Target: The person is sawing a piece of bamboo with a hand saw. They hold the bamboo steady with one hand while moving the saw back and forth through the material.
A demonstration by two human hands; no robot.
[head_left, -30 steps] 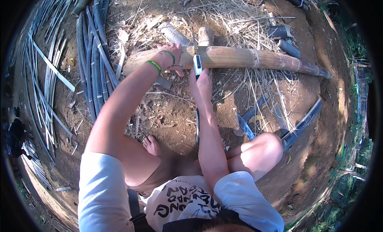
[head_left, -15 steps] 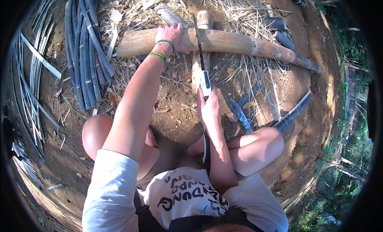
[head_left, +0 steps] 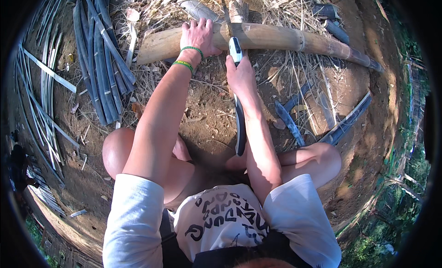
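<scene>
Here, the bamboo culm [head_left: 264, 36] lies just ahead of the right hand [head_left: 241, 76], which is closed around a pruning saw [head_left: 235, 46]. The left hand [head_left: 199, 37] is nearer the culm, resting spread on its upper side, just left of the saw's blade [head_left: 226, 12]. The culm's long axis runs left to right beyond the right hand, its narrower end pointing rightward; the saw, roughly crosswise to it, points forward. How deeply the blade sits is hard to judge.
</scene>
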